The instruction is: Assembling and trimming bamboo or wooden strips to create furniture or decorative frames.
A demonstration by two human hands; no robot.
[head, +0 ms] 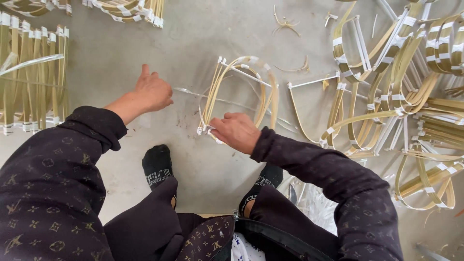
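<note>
A bundle of bent bamboo strips (241, 87), bound with white tape into a U shape, lies on the grey concrete floor (193, 38) in front of me. My right hand (235, 131) grips the near left end of this bundle at its taped corner. My left hand (152, 91) is stretched out to the left of the bundle, fingers closed; a clear thin strip (186, 91) lies at its fingertips, and whether it is pinched is hard to tell. Both arms wear dark patterned sleeves.
A large heap of similar taped bamboo frames (396, 96) fills the right side. Bundles of straight strips (34, 77) lie at the left, more (130, 9) at the top. My feet in black socks (157, 164) rest below the hands. Loose scraps (285, 23) lie far off.
</note>
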